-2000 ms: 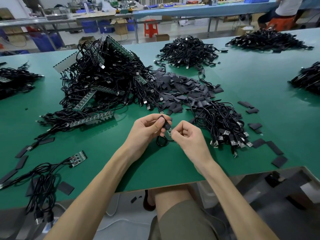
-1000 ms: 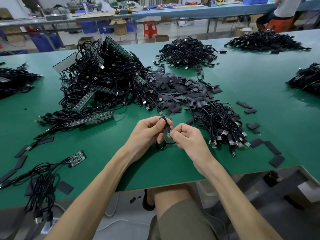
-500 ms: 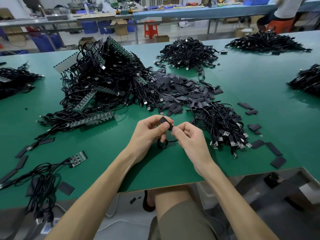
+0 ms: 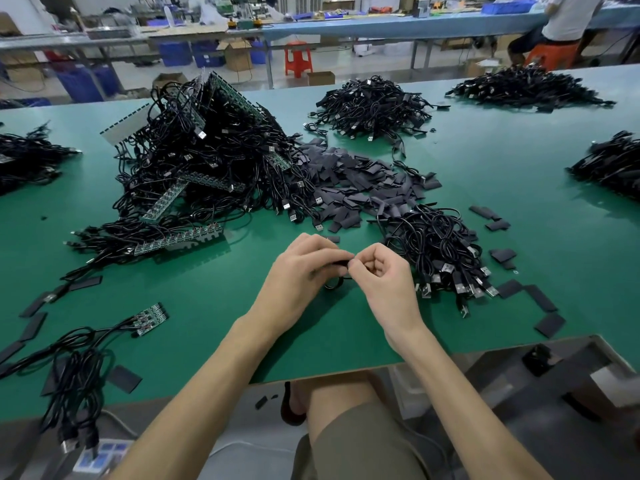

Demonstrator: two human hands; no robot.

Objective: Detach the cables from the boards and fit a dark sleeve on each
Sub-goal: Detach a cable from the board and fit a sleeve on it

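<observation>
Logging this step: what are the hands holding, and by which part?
The left hand and right hand pinch the dark sleeve at the end of one black cable, whose loop hangs below.

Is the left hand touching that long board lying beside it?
Apart. The head view shows bare green mat between the left hand and the long board.

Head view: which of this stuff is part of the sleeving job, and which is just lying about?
In the job: left hand and right hand, both pinching the cable; loose sleeve pile; heap of boards with cables; small board at left; cable bundle beside the right hand.
Lying about: red stool; cardboard box; blue bins; seated person at the far bench.
</observation>
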